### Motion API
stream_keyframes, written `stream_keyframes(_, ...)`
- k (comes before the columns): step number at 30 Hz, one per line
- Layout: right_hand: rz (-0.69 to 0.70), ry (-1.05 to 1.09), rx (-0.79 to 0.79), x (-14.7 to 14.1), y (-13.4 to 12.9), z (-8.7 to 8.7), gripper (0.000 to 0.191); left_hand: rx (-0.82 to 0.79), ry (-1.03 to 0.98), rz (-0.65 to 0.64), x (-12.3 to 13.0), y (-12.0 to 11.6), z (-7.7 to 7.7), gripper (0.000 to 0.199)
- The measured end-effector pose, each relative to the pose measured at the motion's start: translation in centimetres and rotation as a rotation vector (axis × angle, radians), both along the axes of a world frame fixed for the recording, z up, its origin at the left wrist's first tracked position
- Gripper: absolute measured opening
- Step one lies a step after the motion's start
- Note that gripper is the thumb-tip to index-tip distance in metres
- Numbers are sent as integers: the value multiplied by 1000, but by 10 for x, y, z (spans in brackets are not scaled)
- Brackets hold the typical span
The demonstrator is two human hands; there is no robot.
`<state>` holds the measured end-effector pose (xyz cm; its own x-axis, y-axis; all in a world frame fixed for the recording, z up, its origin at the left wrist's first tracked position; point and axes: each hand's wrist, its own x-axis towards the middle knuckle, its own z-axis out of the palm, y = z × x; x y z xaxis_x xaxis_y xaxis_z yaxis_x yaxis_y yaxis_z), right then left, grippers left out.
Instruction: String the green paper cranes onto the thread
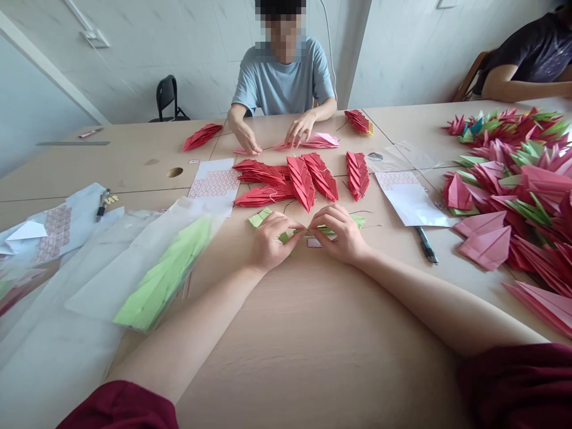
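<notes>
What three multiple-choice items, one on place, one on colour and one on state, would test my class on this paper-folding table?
1. Where does the black pen lie?
A. right of the hands
B. inside the plastic bag
C. on the chair

2. What colour are the folded pieces that the left hand and right hand pinch?
A. blue
B. light green
C. black

3. How are the light green sheets at the left kept?
A. hung up
B. rolled up
C. in a clear plastic bag

Answers: 1 A, it lies beside the white sheet; 2 B, green shows between the fingers; 3 C, the bag covers them.

Left hand (270,241) and right hand (339,234) pinching green folded paper (260,217) together, red paper leaves (304,176) just beyond, co-worker's hands (272,136) across the table (313,345)
</notes>
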<state>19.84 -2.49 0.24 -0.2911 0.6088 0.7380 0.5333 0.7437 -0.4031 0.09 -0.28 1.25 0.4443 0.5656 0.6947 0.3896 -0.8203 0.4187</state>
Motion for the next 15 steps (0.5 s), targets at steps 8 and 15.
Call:
stream_keyframes(8,35,-42,-49,-1,-3,3,6,50,59,5,1,-2,1,3)
stream_keyframes(15,13,-36,-39,-1,-3,3,4,44,35,0,0,-1,1,4)
